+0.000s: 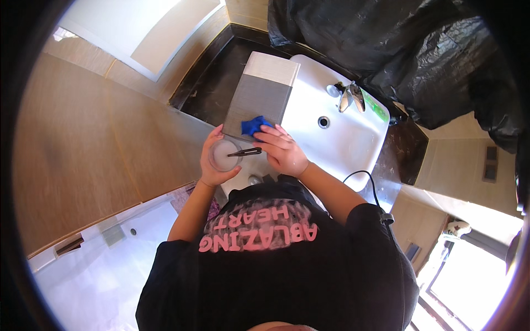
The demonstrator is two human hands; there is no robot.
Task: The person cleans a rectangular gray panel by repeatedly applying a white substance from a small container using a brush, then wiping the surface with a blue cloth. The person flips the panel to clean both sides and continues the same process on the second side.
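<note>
My left hand (211,166) is wrapped around a clear round cup (225,155) with cloudy whitish contents. A slim black utensil (247,152) leans out over the rim towards my right hand; what its lower end looks like is hidden. My right hand (285,151) has its fingers on the right edge of a blue cloth (252,125), pinching it against the near end of a flat-topped box (261,97). The box is mostly grey with a cream far end, and lies beside the basin, partly over the dark counter.
A white sink basin (306,120) with a metal faucet (351,98) and drain (324,122) is on the right. Black plastic sheeting (397,45) hangs behind it. A wooden panel (78,136) stands on the left. A black cable (374,188) loops near my right arm.
</note>
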